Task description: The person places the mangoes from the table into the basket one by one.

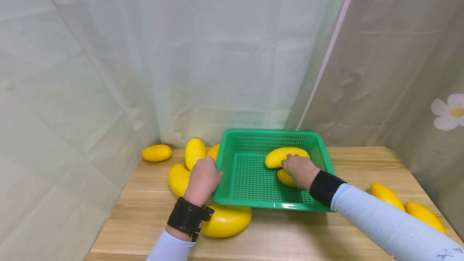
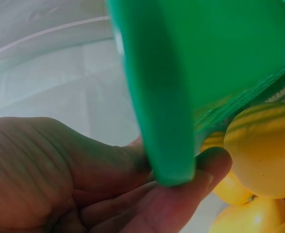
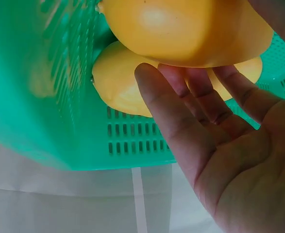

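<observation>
Lying nearest at the front of the wooden bench (image 1: 145, 216), a large yellow mango (image 1: 228, 220) sits just under the front left corner of the green basket (image 1: 253, 202), close beside the left wrist with its black strap. At the right front edge, two more mangoes (image 1: 406, 204) lie side by side, well apart from the basket.

Further in, the left hand (image 1: 203, 180) grips the basket's left rim: the wrist view shows the fingers (image 2: 181, 204) curled under the green edge with the thumb behind it, and yellow fruit close beyond. Just left of that hand lies another mango (image 1: 177, 178).

Inside the basket, the right hand (image 1: 299, 170) rests with relaxed, nearly straight fingers on two mangoes (image 1: 280, 156), one lying partly over the other near the basket's far right side. The right wrist view shows the fingers (image 3: 176, 111) spread under and against the upper fruit, not curled round it.

Behind the basket's left side, an upright mango (image 1: 194, 152) stands near another that is partly hidden by the rim, and a lone mango (image 1: 156, 152) lies farthest left, near the pale curtain (image 1: 203, 51).
</observation>
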Motion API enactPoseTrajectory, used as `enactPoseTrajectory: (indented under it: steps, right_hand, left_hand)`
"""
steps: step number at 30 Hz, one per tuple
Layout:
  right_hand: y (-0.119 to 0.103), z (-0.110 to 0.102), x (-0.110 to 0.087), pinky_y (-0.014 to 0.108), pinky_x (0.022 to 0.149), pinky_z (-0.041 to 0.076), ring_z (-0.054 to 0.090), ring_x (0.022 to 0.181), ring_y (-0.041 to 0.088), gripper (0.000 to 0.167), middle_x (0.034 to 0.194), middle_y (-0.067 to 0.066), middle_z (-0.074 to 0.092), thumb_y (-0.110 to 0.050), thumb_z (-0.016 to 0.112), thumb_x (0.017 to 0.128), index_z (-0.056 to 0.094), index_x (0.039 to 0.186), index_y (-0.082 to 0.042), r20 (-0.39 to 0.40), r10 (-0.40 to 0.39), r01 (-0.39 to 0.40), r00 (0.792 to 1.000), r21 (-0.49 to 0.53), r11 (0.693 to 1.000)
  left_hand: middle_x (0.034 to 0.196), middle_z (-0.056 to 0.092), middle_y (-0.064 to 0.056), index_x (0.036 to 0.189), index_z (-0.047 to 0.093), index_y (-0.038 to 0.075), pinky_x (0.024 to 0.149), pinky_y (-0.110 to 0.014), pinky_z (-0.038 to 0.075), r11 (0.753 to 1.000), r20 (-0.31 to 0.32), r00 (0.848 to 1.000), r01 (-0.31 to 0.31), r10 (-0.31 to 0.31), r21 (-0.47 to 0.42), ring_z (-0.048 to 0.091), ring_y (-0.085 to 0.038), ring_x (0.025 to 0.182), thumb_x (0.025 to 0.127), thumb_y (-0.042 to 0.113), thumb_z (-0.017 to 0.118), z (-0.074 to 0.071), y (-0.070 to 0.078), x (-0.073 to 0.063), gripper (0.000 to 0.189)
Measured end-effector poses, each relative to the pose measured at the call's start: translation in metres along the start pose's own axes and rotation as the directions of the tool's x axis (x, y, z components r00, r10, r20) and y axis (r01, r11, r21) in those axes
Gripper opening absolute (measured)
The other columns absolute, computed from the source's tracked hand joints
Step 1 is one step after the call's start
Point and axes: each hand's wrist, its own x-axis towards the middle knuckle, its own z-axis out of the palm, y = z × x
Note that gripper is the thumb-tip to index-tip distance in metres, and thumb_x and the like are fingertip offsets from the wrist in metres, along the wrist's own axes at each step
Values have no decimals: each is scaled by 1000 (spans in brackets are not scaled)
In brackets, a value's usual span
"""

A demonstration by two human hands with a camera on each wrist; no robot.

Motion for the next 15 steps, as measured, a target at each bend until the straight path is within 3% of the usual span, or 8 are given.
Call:
enactPoseTrajectory:
  steps: [15]
  right_hand:
    - [1,-4,-5,38,65,54,57,70,25,30,86,12,60,-8,76,72,63,99,-6,-29,25,-25,999,-12,1000]
  left_hand:
    - [61,57,-6,81,61,2,45,-24,42,1000,11,1000,9,-9,-17,55,-16,50,85,19,68,-2,1,-2,18]
